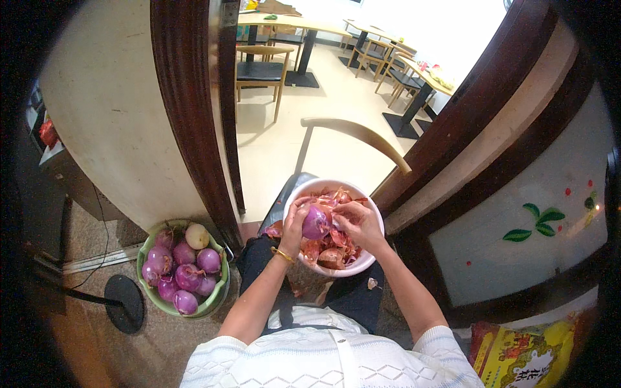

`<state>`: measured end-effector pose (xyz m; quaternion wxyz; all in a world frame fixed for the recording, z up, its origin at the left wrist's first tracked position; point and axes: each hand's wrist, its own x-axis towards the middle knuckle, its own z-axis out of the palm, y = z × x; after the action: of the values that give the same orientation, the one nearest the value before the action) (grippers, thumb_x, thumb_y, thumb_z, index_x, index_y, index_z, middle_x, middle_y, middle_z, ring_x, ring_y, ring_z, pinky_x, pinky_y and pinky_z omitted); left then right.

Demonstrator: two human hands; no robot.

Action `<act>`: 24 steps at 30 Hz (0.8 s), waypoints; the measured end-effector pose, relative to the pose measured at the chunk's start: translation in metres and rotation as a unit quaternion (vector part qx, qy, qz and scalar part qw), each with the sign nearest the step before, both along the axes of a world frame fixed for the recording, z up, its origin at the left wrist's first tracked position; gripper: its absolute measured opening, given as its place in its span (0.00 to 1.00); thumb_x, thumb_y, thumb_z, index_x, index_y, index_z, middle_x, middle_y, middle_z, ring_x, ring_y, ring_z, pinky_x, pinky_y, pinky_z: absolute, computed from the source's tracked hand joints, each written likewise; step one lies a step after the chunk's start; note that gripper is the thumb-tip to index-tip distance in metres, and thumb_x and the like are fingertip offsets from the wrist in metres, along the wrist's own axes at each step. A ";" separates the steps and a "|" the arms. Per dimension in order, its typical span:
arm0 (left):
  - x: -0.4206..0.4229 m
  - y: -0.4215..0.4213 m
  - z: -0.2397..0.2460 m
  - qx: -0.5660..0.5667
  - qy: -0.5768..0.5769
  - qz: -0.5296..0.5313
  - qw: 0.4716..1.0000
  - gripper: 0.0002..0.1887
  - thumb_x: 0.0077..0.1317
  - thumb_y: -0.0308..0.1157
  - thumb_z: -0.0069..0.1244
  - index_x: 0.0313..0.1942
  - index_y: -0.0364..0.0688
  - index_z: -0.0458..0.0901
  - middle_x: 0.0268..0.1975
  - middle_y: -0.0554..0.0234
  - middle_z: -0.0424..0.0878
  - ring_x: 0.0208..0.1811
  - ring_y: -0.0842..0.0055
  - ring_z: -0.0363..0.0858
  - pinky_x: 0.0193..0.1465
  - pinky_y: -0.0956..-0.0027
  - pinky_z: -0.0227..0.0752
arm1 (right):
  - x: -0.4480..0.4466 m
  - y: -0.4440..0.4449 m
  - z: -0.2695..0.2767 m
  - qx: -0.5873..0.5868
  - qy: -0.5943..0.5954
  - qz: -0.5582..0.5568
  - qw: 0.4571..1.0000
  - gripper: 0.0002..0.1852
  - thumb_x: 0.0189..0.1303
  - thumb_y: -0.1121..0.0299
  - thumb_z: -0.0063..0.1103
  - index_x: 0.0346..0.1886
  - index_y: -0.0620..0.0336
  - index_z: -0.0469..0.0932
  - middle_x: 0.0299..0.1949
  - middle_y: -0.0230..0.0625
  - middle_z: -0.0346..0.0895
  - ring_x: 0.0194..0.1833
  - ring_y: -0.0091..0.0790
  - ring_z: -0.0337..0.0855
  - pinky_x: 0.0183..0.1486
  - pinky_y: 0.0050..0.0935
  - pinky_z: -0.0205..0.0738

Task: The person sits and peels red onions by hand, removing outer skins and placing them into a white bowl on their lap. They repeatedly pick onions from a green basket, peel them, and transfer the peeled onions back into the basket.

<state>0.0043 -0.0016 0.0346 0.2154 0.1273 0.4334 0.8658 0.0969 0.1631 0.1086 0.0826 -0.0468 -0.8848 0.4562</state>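
My left hand (294,224) is closed around a purple onion (316,222) with smooth, shiny flesh showing. Fingertips of my right hand (358,222) are bent at the onion's right side; whether they pinch a bit of skin is hard to see. Both hands are over a white plastic basin (377,257), which rests on a chair's black seat (291,189). Loose reddish-brown onion skins (335,254) fill the basin. A green basket (145,286) on the floor to my left holds several peeled purple onions (189,276) and one pale, whitish onion (197,236).
The chair's curved wooden backrest (359,133) rises beyond the basin. Dark wooden door frames (189,97) stand on both sides. A black round stand base (124,303) is left of the basket. A yellow printed bag (526,354) lies at lower right. Tables (310,22) and chairs stand beyond the doorway.
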 end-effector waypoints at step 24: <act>-0.009 0.031 -0.029 -0.415 0.336 0.152 0.832 0.15 0.64 0.42 0.59 0.42 0.39 0.85 0.39 0.50 0.85 0.42 0.62 0.83 0.50 0.59 0.75 | 0.013 0.009 -0.036 -0.576 0.023 -0.140 0.805 0.27 0.71 0.60 0.58 0.68 0.49 0.60 0.64 0.43 0.68 0.61 0.47 0.77 0.52 0.57 0.85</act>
<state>-0.0044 0.0297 0.0053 -0.0456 0.2417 0.8114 0.5302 0.1101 0.1720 0.0729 0.1235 -0.1990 -0.4409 0.8665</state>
